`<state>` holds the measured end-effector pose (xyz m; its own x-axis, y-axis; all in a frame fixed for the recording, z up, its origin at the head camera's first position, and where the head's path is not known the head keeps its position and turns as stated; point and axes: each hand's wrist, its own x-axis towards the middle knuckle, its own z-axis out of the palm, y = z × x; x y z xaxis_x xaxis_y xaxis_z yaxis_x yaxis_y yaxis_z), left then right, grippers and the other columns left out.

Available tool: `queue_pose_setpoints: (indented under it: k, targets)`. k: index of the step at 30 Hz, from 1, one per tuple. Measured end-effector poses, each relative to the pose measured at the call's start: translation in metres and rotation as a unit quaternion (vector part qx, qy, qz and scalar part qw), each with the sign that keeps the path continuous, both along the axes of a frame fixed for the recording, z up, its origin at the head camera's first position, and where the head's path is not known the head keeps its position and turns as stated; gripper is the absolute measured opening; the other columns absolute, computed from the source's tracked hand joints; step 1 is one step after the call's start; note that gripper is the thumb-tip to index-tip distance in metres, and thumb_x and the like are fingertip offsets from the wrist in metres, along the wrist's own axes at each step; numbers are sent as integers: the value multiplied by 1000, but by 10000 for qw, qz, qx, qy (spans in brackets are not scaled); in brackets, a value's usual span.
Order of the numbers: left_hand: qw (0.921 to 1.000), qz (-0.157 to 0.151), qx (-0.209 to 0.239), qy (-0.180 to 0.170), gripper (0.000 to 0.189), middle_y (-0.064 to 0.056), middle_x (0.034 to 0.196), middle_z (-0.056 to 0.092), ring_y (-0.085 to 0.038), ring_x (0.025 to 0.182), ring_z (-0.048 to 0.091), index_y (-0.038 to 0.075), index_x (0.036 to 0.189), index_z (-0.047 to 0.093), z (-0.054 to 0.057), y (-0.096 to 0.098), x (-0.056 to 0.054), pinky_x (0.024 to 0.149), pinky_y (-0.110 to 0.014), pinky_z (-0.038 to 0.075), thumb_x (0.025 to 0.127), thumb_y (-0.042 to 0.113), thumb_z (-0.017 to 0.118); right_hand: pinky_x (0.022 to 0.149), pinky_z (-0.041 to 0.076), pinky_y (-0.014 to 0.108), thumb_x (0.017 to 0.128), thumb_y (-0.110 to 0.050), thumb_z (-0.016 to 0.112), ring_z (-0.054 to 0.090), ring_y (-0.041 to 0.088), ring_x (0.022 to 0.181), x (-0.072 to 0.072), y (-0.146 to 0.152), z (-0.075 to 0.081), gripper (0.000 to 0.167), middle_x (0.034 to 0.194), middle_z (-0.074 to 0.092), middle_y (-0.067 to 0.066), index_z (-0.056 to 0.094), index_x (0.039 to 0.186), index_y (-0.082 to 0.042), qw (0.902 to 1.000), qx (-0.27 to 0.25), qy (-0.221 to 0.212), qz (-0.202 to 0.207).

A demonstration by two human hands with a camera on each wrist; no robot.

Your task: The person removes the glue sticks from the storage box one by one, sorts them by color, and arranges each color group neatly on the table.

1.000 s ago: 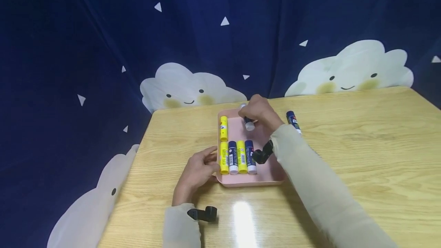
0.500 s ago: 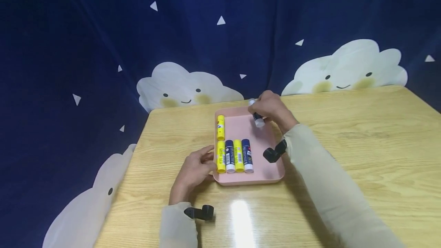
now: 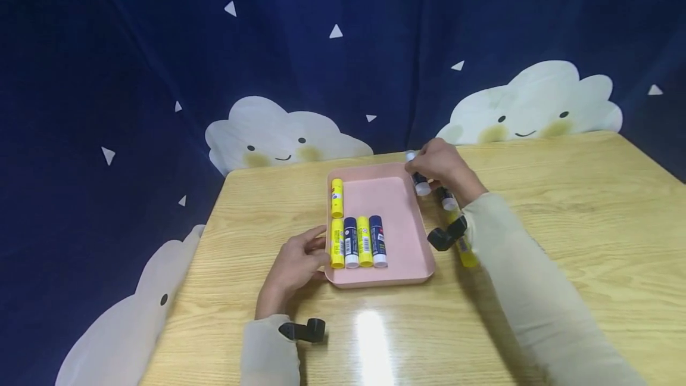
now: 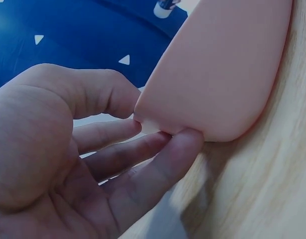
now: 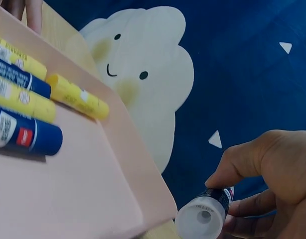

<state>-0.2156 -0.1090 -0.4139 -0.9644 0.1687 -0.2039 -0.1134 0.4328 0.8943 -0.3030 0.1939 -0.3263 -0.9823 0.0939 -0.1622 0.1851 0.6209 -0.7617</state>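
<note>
My left hand (image 3: 293, 268) holds the left side of a shallow pink tray (image 3: 377, 283); in the left wrist view its thumb and fingertips grip the tray's wall. With my right hand (image 3: 442, 165) I pinch a dark navy glue stick (image 3: 420, 183) with white ends, at the tray's back right corner. The right wrist view shows that glue stick's white end (image 5: 200, 219) facing the camera, just outside the rim. Inside the tray, yellow and navy glue sticks (image 3: 365, 243) alternate in a row at the front left. Another yellow glue stick (image 3: 337, 198) lies behind them along the left wall.
On the wooden table (image 3: 579, 207), right of the tray, lie a navy glue stick (image 3: 446, 198) and a yellow glue stick (image 3: 466, 255), partly covered by the right arm. A dark blue curtain (image 3: 300, 46) with cloud faces hangs behind the table's back edge.
My right hand has carried the navy glue stick rightward, from over the tray's inside to its back right corner. The left hand stays at the tray's left side.
</note>
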Motion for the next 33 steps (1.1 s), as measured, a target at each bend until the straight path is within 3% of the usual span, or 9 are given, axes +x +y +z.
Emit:
queue_pose_setpoints:
  k: [8, 16, 22, 27, 33]
  targets:
    - [9995, -18, 297, -100, 73, -16, 134, 60, -26, 103, 65, 12, 149, 48, -2, -3, -1, 68, -36, 62, 79, 0, 65, 58, 57, 39, 80, -11, 66, 56, 20, 61, 1, 21, -7, 15, 74, 56, 9, 66, 82, 3, 9998, -142, 87, 104]
    - [9995, -20, 293, -126, 73, -15, 135, 60, -24, 101, 66, 14, 149, 49, -2, -3, -2, 67, -36, 62, 79, 1, 65, 68, 61, 46, 80, -13, 66, 59, 22, 73, 1, 39, -12, 28, 96, 58, 16, 68, 98, 9, 9999, -45, 146, 7]
    - [9995, -4, 276, -143, 74, -14, 135, 60, -24, 101, 67, 14, 149, 49, -1, -2, -2, 67, -35, 62, 77, 1, 65, 69, 61, 49, 80, -14, 67, 60, 24, 75, 0, 51, -17, 33, 100, 59, 18, 68, 102, 11, 9999, 7, 105, -2]
    - [9994, 1, 305, -155, 76, -14, 135, 60, -24, 101, 67, 14, 149, 49, -1, -2, -1, 68, -36, 62, 76, 0, 65, 67, 61, 47, 82, -16, 68, 61, 27, 77, 1, 61, -22, 30, 99, 59, 20, 65, 98, 10, 9999, 56, -87, -81]
    - [9995, -76, 312, -72, 74, -16, 135, 59, -25, 102, 66, 12, 149, 48, 0, -3, -1, 68, -36, 62, 78, 1, 65, 64, 61, 43, 83, -14, 69, 58, 21, 70, 0, 72, -28, 27, 86, 59, 14, 62, 95, 8, 9992, -40, -321, -230]
